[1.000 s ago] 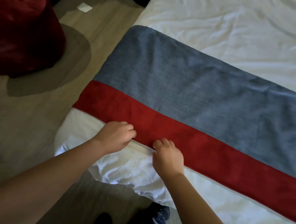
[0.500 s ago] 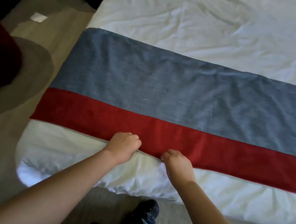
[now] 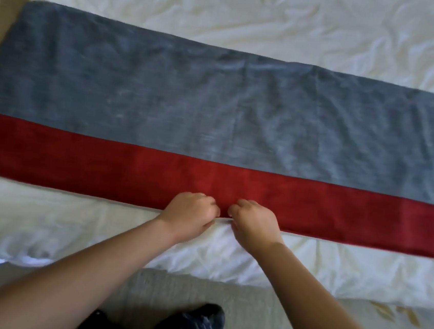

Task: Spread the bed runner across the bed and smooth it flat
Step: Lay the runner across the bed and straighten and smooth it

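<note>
Runner (image 3: 216,105) hem in left hand (image 3: 189,215), right hand (image 3: 254,223)

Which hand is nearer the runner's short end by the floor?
Left. The left hand grips the red hem of the bed runner on that end's side; the right hand grips it just beyond, farther off.

The bed runner (image 3: 216,110) lies across the bed (image 3: 253,15) from left to right, with its left end at the bed's left side and its right end running out of view. Bare sheet lies behind it and in a strip before it, between the runner and the bed's near side. Your left hand (image 3: 189,216) and right hand (image 3: 254,223) sit just beside each other, gripping the runner's near edge. Your shoe (image 3: 191,325) stands on the floor (image 3: 274,317), in front of the bed.
</note>
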